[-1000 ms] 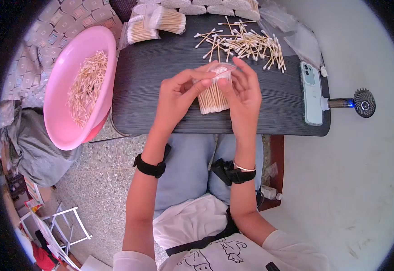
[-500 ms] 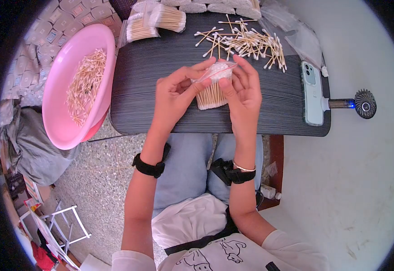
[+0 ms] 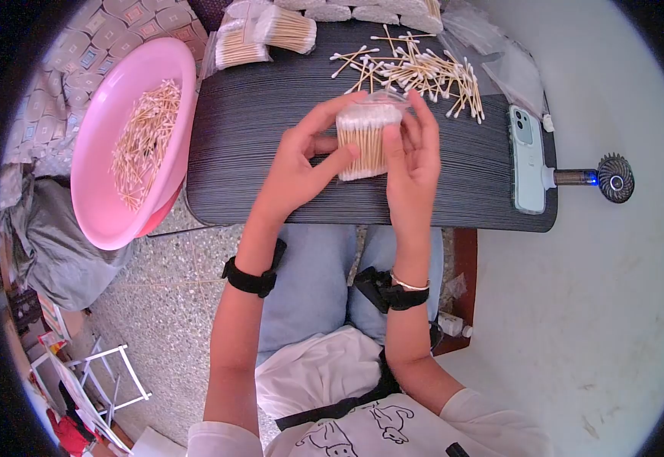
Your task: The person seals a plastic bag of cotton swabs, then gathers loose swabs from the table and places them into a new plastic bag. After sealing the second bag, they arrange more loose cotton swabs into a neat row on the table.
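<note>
A clear bag of cotton swabs (image 3: 364, 145) is held upright over the near middle of the dark table, white tips at its top and bottom. My left hand (image 3: 305, 156) grips its left side, thumb on the front and a finger at the top edge. On the right side, my right hand (image 3: 413, 148) holds it with the thumb on the front and a finger at the upper corner. Just beyond the bag lies a loose pile of swabs (image 3: 423, 72).
A pink basin (image 3: 96, 186) with many swabs stands left of the table (image 3: 248, 137). Filled bags (image 3: 285, 30) lie at the back left, more along the back edge. Empty plastic bags (image 3: 515, 76) are at the back right, near a phone (image 3: 528, 164) and a small fan (image 3: 616, 177).
The bag's top has straightened, showing the upper swab tips. My left thumb has moved down from the opening to the bag's front, and my right thumb rests slightly farther right.
</note>
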Motion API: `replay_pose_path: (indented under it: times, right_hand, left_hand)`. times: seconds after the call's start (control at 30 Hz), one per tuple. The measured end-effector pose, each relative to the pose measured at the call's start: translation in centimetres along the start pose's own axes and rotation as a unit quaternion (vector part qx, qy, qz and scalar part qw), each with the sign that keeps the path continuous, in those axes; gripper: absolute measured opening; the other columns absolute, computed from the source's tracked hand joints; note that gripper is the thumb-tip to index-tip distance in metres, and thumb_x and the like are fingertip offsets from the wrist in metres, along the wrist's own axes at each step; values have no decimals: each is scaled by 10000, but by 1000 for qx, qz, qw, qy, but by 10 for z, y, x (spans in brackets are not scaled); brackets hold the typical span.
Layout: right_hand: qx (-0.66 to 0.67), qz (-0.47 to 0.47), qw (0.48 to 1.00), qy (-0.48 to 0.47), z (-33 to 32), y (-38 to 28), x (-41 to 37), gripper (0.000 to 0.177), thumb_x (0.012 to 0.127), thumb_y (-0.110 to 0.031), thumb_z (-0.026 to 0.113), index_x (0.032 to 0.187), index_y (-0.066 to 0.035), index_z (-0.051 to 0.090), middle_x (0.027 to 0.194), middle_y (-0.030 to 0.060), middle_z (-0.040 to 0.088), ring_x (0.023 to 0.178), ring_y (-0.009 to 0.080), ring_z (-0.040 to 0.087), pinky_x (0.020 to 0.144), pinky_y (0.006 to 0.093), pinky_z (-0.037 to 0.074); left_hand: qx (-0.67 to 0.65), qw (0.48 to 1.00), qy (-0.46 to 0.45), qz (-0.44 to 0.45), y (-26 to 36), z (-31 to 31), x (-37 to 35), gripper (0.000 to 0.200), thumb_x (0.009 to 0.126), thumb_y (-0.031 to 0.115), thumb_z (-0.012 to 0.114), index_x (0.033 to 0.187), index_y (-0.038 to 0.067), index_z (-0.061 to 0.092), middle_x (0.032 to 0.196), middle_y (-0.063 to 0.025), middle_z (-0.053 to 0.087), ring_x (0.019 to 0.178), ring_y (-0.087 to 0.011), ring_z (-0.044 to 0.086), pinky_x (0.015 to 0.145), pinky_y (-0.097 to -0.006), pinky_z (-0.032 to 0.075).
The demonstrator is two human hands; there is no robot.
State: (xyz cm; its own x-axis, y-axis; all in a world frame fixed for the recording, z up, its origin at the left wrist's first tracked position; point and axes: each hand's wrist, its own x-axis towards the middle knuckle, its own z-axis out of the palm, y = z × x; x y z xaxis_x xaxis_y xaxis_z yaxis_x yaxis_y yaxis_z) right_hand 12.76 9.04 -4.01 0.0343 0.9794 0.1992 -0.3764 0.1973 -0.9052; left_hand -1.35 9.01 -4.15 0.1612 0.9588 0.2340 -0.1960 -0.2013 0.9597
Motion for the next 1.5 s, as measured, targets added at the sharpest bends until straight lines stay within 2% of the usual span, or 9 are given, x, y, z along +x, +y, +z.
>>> replay_pose_path:
  times: [0.07,0.17,0.27,0.43,0.53,0.63,0.73,0.83,1.5]
  right_hand:
    - [-6,-49,999,-20,3,5,-1,649,852,-53,622,1400,2,280,1370,169,414,1244,239,431,1045,329,333]
    - [-220,-132,960,-116,-7,7,-1,795,753,1,629,1437,-7,224,1449,171,319,1320,259,347,1082,348,279]
    - [-192,-126,964,-135,-6,6,-1,868,666,22,601,1443,-9,215,1466,159,293,1342,260,316,1094,350,259]
    - [-206,-112,963,-134,-5,4,-2,861,661,17,591,1440,-21,228,1456,149,311,1336,259,325,1086,352,273]
    - [-238,-119,954,-140,-5,4,-2,860,663,14,593,1441,-23,227,1445,151,325,1321,262,346,1078,351,285]
    - [-241,-114,954,-139,-5,4,-2,860,667,10,599,1440,-21,226,1434,156,339,1308,268,363,1072,350,293]
    - [-231,-109,958,-128,-4,5,-2,856,672,6,608,1438,-19,228,1428,160,347,1303,272,371,1071,349,294]
    - [-243,-111,957,-116,-4,7,-2,849,678,5,612,1437,-19,231,1427,162,348,1305,271,368,1071,348,294]
    - [-213,-115,963,-122,-6,7,-1,844,667,18,607,1425,-11,239,1424,163,342,1323,267,345,1082,351,279]
  left_hand:
    - [5,1000,30,9,-1,0,2,498,832,-21,605,1300,-3,437,1328,-114,478,1037,-169,588,828,-277,514]
    - [-3,997,77,15,-1,0,3,485,834,-20,606,1291,-6,444,1304,-114,487,974,-155,612,773,-257,527]
    - [-8,996,91,-4,-3,0,1,458,844,-11,607,1278,-5,462,1222,-115,538,905,-141,633,722,-240,531]
    - [-12,996,91,-16,-4,-1,1,452,848,-10,609,1279,-12,473,1093,-104,607,850,-132,642,688,-232,525]
    - [-20,995,93,-20,-5,-2,-1,460,844,-12,615,1282,-21,473,1106,-104,602,859,-134,641,689,-232,527]
    - [-26,995,94,-34,-2,-2,-1,450,843,17,630,1264,-46,484,1233,-109,538,977,-155,604,827,-280,516]
    - [-8,996,90,-26,-3,-2,-1,454,842,9,631,1267,-49,482,1226,-112,545,983,-160,604,832,-283,516]
    - [-17,995,96,-1,-7,-1,0,453,847,-7,627,1273,-43,478,1158,-121,569,879,-148,636,702,-238,536]
    - [-36,994,100,-16,-7,0,0,458,855,20,635,1276,-50,468,1107,-115,595,868,-140,636,703,-236,530]
